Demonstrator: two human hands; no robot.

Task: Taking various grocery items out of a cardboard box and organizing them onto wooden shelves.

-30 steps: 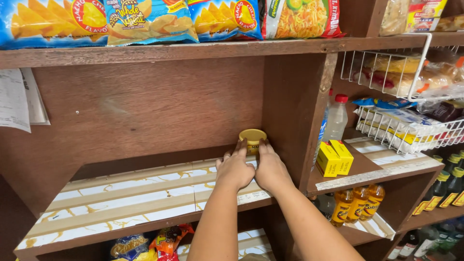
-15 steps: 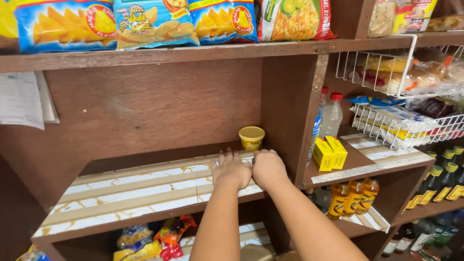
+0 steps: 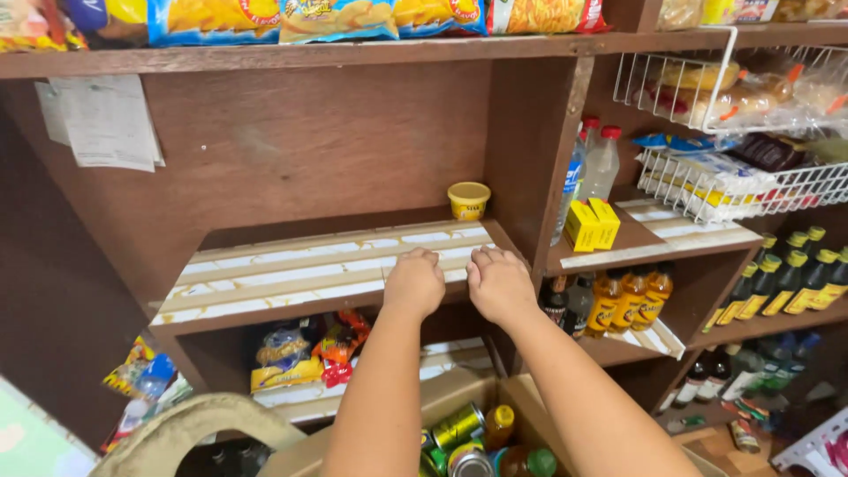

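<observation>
A small yellow tub (image 3: 468, 200) with a lid stands alone at the back right corner of a brown wooden shelf (image 3: 291, 274) lined with pale patterned paper. My left hand (image 3: 413, 281) and my right hand (image 3: 498, 283) hover side by side at the shelf's front edge, well in front of the tub. Both hands hold nothing, and their fingers are loosely curled downward. Below my arms an open cardboard box (image 3: 459, 397) holds several cans and bottles (image 3: 473, 442).
Snack bags (image 3: 336, 16) line the top shelf. To the right stand clear bottles (image 3: 592, 168), yellow boxes (image 3: 592, 224), wire baskets (image 3: 715, 181) of packets, and rows of dark and orange bottles (image 3: 629, 297). Papers (image 3: 106, 119) hang at left. Packets (image 3: 309, 349) fill the lower shelf.
My hands let go of the yellow tub at the back of the shelf and drew back empty to the front edge. The view tilted down, showing the box.
</observation>
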